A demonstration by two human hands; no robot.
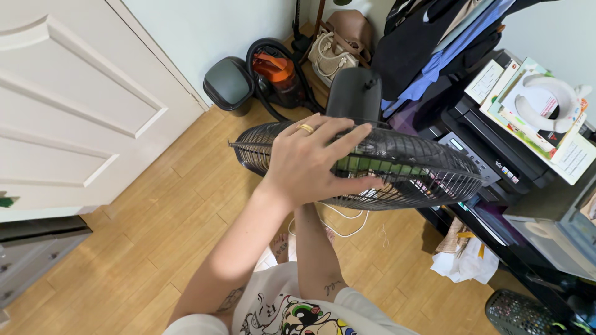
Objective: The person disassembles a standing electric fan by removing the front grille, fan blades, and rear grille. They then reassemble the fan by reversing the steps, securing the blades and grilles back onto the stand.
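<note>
With my left hand (307,162) fingers spread flat over the fan (372,164) cage and my right hand hidden beneath, grip unknowable, I'd press evenly around the rim.

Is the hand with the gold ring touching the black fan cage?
Touching. The head view shows the left hand laid flat on top of the fan's black wire cage, fingers spread across the wires with no gap.
</note>
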